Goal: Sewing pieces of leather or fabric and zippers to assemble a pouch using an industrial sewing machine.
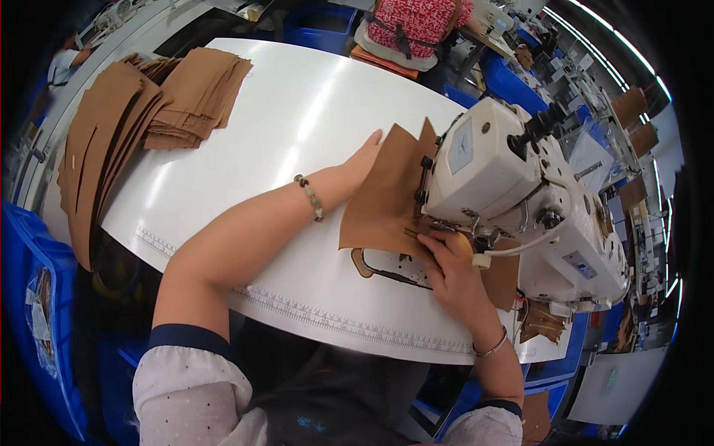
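Steadying the brown panel (383, 193) seems to fall to both hands, here at the white sewing machine (476, 149). The panel is at the machine's left side, its near edge beside the opening (390, 269) in the table (297, 97), its far part bent upward. The left hand (363, 160) reaches behind the panel's left edge; most of its fingers are hidden, so I cannot tell whether it grips or merely props. The right hand (455, 276) has its fingers close together, the tips at the panel's near edge below the machine head; whether they pinch or only press is unclear. The chief risk, I judge, is to those fingertips: if they slide forward while the machine runs, they could meet the needle, which I cannot make out. Uneven pull from the hands could skew the panel, and its bent part could catch on the head and do likewise. The stack (100, 149) at far left stands well apart, so it is unlikely to interfere.
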A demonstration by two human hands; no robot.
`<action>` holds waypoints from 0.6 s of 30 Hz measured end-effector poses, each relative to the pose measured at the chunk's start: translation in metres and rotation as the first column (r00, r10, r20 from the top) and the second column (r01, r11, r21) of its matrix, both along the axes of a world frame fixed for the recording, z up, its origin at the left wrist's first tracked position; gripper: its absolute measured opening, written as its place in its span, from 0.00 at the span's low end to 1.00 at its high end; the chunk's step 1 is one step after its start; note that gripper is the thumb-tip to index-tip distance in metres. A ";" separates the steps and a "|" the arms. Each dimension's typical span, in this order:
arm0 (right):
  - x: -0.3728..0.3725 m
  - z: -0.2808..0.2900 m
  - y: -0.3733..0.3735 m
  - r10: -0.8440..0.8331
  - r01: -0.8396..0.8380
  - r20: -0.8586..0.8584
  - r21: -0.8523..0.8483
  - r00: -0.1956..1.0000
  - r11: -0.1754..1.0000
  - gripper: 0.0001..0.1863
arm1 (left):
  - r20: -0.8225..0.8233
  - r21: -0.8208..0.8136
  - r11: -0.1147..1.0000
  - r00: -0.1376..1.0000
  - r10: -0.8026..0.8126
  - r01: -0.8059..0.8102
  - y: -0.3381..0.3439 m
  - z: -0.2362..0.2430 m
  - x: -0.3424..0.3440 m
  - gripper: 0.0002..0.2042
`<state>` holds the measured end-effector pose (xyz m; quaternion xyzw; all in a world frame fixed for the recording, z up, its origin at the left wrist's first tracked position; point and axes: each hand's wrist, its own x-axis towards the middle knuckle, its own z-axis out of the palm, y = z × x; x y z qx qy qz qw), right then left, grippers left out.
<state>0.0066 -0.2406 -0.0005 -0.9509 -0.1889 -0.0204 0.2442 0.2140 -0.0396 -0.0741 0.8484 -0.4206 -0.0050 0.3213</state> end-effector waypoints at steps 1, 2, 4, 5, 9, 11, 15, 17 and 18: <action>0.000 0.002 0.000 -0.030 0.030 -0.027 0.003 0.999 1.000 0.24 | -0.017 -0.135 0.991 1.000 -0.026 0.024 -0.005 0.000 0.004 0.22; 0.001 0.005 0.001 -0.001 0.000 -0.020 -0.008 1.000 1.000 0.24 | -0.083 -0.128 0.988 0.992 -0.100 0.088 -0.008 0.001 0.006 0.21; 0.002 0.008 0.002 -0.011 0.010 -0.043 -0.023 0.999 1.000 0.24 | -0.155 -0.124 0.981 0.973 -0.170 0.152 -0.005 0.004 0.000 0.19; 0.003 0.010 0.002 0.020 -0.020 -0.022 -0.022 1.000 1.000 0.24 | -0.246 -0.325 0.937 0.944 -0.218 0.132 -0.002 0.004 -0.009 0.17; 0.003 0.014 0.002 0.032 -0.034 -0.027 -0.052 0.999 0.998 0.23 | -0.215 -0.410 0.894 0.933 -0.290 0.183 0.002 0.011 -0.014 0.15; 0.001 0.015 0.002 0.052 -0.053 -0.013 -0.068 0.999 0.996 0.23 | -0.123 -0.268 0.948 0.970 -0.210 0.171 -0.003 0.009 -0.009 0.14; -0.005 0.016 0.002 0.054 -0.058 -0.068 -0.061 0.996 0.996 0.25 | -0.102 -0.179 0.978 0.987 -0.126 0.106 -0.008 -0.004 -0.004 0.13; -0.007 0.013 0.004 0.041 -0.046 -0.069 -0.067 0.997 0.997 0.26 | -0.061 -0.194 0.974 0.990 -0.129 0.115 -0.008 -0.006 -0.004 0.13; -0.008 0.011 0.005 0.058 -0.061 -0.035 -0.111 0.998 0.992 0.27 | -0.072 -0.169 0.978 0.988 -0.137 0.123 -0.008 -0.005 -0.004 0.13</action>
